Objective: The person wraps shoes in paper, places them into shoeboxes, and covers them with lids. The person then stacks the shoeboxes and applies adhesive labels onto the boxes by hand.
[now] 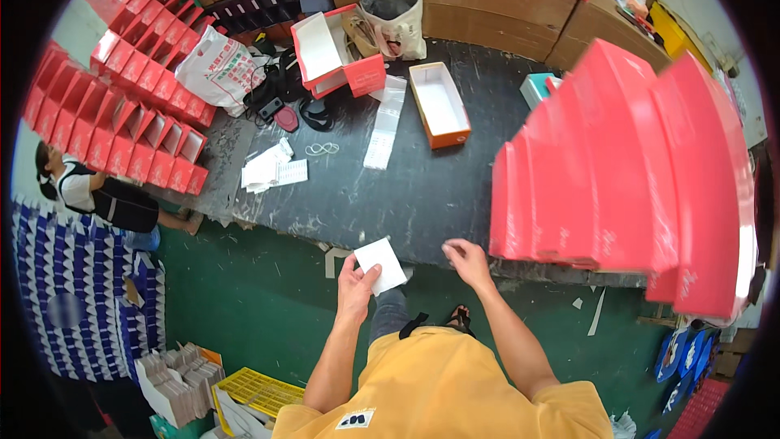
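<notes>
Dark and scuffed, the worktable filled the middle of a packing room with a green floor, and everything else sat around it. At its near edge the left hand pinched a small white paper slip between thumb and fingers, closed on the slip's lower corner and holding it just off the table edge. The right hand held nothing: its fingers were loosely curled, part open, with the tips near the table's front edge and a little apart from the slip.

Beyond the hands, toward the table's far side, an open orange box with a white inside lay empty, a clear plastic bag strip beside it and an open red box behind that. More white slips and a rubber band lay on the table's left part. A tall fan of folded red boxes crowded its right end, and rows of open red boxes stood off its left end, where another person crouched.

Judging by this, the work looked barely begun: one slip was in hand, the orange box was unfilled, and the many red boxes were not yet packed.
</notes>
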`<state>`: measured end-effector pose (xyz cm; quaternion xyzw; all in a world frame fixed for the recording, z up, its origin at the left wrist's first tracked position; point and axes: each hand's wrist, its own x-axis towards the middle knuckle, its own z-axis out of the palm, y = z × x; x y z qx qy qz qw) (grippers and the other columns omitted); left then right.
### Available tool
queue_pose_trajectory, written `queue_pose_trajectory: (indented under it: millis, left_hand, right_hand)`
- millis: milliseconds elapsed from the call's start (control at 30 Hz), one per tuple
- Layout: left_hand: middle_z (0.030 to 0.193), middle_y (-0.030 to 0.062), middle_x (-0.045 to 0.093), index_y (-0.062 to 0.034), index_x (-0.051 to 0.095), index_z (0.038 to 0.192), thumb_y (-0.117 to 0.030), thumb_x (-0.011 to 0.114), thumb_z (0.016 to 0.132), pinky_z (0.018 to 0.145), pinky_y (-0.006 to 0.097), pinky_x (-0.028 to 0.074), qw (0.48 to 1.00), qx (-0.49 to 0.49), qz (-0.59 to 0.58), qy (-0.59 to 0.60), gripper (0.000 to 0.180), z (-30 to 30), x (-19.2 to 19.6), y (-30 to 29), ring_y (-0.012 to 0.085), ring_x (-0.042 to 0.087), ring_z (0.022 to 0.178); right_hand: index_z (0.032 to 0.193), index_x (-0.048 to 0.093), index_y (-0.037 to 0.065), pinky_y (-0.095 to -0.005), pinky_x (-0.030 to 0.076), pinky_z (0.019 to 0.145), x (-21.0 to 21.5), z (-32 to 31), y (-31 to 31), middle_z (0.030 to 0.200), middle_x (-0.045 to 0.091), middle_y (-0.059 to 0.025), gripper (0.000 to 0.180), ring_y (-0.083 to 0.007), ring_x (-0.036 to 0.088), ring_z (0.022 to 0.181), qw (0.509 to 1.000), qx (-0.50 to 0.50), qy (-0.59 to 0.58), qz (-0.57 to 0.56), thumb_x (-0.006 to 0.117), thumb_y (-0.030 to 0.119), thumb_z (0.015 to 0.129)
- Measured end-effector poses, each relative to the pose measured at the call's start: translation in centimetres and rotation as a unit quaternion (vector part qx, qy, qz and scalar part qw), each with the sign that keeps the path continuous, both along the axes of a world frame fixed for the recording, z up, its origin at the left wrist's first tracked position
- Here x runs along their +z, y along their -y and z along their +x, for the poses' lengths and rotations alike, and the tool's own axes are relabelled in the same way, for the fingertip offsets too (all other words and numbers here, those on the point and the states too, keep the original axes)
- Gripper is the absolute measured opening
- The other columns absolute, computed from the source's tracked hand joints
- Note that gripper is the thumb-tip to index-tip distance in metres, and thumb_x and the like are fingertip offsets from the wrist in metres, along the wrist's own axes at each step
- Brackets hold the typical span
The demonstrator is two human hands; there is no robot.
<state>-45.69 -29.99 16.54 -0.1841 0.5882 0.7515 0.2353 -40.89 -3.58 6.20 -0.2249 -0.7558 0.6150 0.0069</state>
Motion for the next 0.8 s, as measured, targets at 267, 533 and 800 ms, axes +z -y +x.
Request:
queue_pose_trajectory:
  millis: [267, 533, 800]
  left_hand:
    - [0.117, 0.0169, 0.07, 0.0009, 0.042, 0.138, 0.004, 0.064, 0.094, 0.089, 0.03, 0.055, 0.995, 0.021, -0.061, -0.075, 0.049, -13.9, 1.6, 6.5, 0.0183, 0.069, 0.103]
    - [0.119, 0.0154, 0.069, 0.0021, 0.044, 0.138, 0.001, 0.066, 0.095, 0.09, 0.029, 0.054, 0.986, -0.059, -0.082, -0.135, 0.048, -26.8, -1.7, 3.6, 0.0175, 0.067, 0.105]
    - [0.123, 0.0174, 0.069, 0.0058, 0.043, 0.141, -0.014, 0.067, 0.097, 0.089, 0.031, 0.054, 0.959, -0.133, -0.022, -0.249, 0.054, -34.9, -2.4, -10.1, 0.0194, 0.068, 0.107]
  right_hand:
    - [0.097, 0.072, -0.003, -0.0318, 0.053, 0.051, -5.3, -30.3, 8.2, 0.082, 0.073, -0.0101, 0.04, -0.017, 0.067, 0.062, 0.956, -0.111, 0.254, -0.099, 0.077, 0.036, 0.089]
    - [0.081, 0.07, 0.002, -0.0304, 0.037, 0.043, -6.6, -30.5, 7.3, 0.067, 0.062, -0.0019, 0.024, -0.0113, 0.052, 0.05, 0.926, -0.249, 0.168, -0.229, 0.081, 0.023, 0.085]
    - [0.081, 0.059, 0.009, -0.0222, 0.039, 0.067, 3.6, -9.6, 1.1, 0.098, 0.067, -0.0019, 0.017, -0.0064, 0.055, 0.08, 0.952, -0.111, 0.038, -0.281, 0.075, 0.007, 0.088]
